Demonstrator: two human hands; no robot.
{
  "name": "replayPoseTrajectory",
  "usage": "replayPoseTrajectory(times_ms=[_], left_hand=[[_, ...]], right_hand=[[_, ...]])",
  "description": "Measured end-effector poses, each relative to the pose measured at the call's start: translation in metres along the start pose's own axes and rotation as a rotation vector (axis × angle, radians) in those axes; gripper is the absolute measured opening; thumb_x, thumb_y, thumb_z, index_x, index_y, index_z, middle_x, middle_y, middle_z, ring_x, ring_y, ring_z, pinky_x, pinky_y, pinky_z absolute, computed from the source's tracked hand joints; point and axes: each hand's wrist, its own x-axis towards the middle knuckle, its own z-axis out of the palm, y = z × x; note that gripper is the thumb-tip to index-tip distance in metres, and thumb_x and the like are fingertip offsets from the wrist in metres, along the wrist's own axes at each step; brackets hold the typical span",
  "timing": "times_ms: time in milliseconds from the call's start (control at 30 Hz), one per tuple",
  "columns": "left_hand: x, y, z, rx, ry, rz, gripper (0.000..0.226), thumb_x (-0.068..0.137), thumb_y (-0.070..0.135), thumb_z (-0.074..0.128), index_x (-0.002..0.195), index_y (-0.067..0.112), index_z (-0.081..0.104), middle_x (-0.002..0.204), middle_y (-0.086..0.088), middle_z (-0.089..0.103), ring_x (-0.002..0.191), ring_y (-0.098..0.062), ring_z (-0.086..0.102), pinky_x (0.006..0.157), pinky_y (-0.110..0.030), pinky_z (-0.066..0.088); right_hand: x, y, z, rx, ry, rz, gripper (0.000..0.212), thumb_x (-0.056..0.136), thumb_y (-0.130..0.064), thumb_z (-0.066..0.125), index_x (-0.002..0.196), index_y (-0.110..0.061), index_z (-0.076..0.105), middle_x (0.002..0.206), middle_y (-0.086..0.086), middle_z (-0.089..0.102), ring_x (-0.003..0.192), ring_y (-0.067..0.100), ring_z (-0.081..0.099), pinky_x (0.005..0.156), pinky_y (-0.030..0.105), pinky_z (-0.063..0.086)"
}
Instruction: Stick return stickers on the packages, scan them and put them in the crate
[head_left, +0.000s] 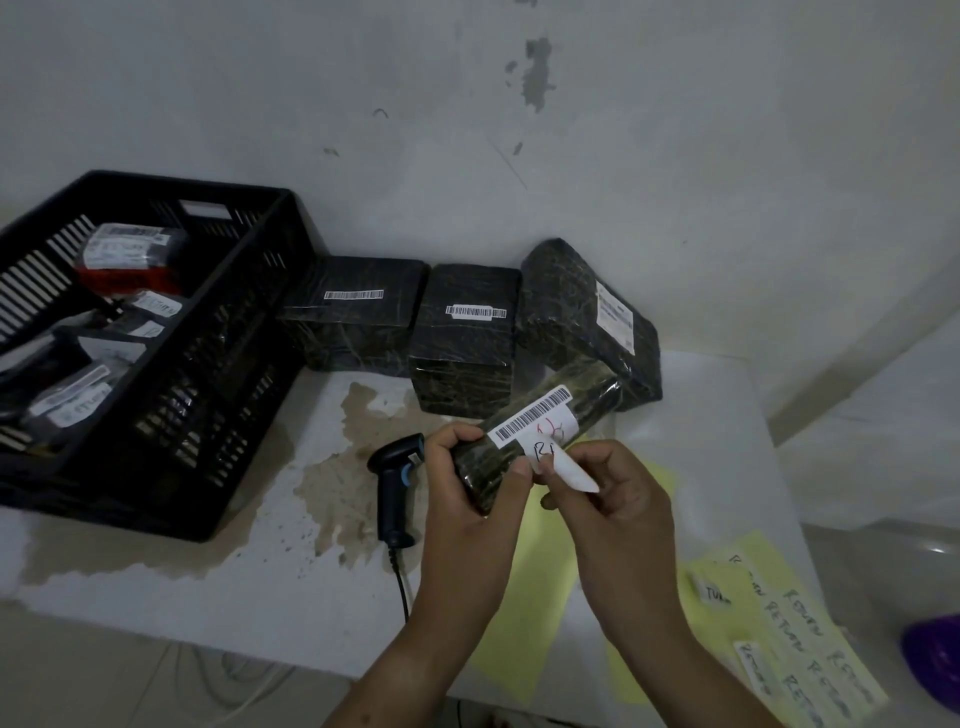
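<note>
Package (582, 400), long and dark-wrapped, held up over the worktop (260, 597), in front of three more packages (467, 338) lined along the wall. Long axis running from the near-left end, in the left hand (467, 499), up and away to the right. Left fingers (444, 439) curled round that near end, thumb pinning the stuck edge of the return sticker (548, 457), just below the barcode label (530, 415). Right hand (618, 514) directly to the right, its fingers (597, 460) pinching the sticker's free, lifted end. Probably mid-stick: loose flap to be smoothed down across the wrap, right hand the nearer for that. Scanner (395, 483) lying on the worktop just left of the left hand. Crate (208, 395) further left, already holding labelled packages.
</note>
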Motion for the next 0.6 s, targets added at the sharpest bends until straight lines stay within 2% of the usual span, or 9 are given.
replayPoseTrajectory(times_ms=[100,167,267,333,433,600], left_hand=[[-0.0005,0.0002,-0.0012,0.006,-0.021,-0.018,0.030,0.096,0.012,0.068,0.115,0.023,0.047,0.100,0.029,0.064,0.096,0.001,0.065,0.081,-0.018,0.053],[-0.0002,-0.0012,-0.0016,-0.004,-0.014,-0.021,0.034,0.093,0.023,0.073,0.115,0.025,0.047,0.102,0.024,0.066,0.096,-0.006,0.068,0.084,-0.027,0.057],[0.0009,-0.0024,-0.0030,0.008,0.002,-0.017,0.046,0.078,0.051,0.071,0.112,0.031,0.049,0.103,0.018,0.066,0.095,-0.010,0.068,0.085,-0.033,0.059],[0.0008,-0.0027,-0.0035,0.009,0.007,-0.017,0.045,0.078,0.052,0.071,0.112,0.031,0.049,0.102,0.018,0.066,0.094,-0.012,0.069,0.084,-0.032,0.059],[0.0009,-0.0047,-0.0045,0.012,0.013,-0.010,0.041,0.081,0.046,0.071,0.112,0.030,0.049,0.101,0.017,0.066,0.092,-0.012,0.069,0.082,-0.028,0.058],[0.0012,-0.0028,-0.0044,0.016,0.015,-0.034,0.041,0.080,0.054,0.076,0.108,0.039,0.049,0.103,0.015,0.066,0.094,-0.015,0.070,0.085,-0.041,0.060]], right_hand=[[-0.0014,0.0019,-0.0005,-0.002,-0.017,-0.016,0.008,0.089,-0.017,0.071,0.081,-0.016,0.067,0.075,0.002,0.069,0.069,0.026,0.066,0.068,0.043,0.054],[-0.0021,0.0029,-0.0013,-0.030,-0.027,-0.041,0.011,0.089,-0.018,0.071,0.081,-0.024,0.067,0.077,0.000,0.070,0.070,0.027,0.065,0.069,0.050,0.054],[-0.0019,0.0042,-0.0042,-0.112,-0.060,-0.128,0.005,0.083,-0.039,0.067,0.082,-0.035,0.064,0.079,-0.006,0.070,0.070,0.023,0.063,0.065,0.050,0.053],[-0.0006,0.0049,-0.0064,-0.140,-0.068,-0.154,0.011,0.081,-0.047,0.061,0.083,-0.036,0.064,0.078,-0.007,0.068,0.069,0.022,0.062,0.064,0.046,0.051],[0.0003,0.0051,-0.0074,-0.143,-0.075,-0.150,0.016,0.080,-0.049,0.060,0.083,-0.034,0.064,0.078,-0.009,0.068,0.069,0.017,0.062,0.063,0.039,0.051],[-0.0006,0.0059,-0.0056,-0.117,-0.075,-0.112,0.015,0.080,-0.044,0.064,0.084,-0.030,0.066,0.081,-0.003,0.070,0.073,0.027,0.063,0.067,0.053,0.053]])
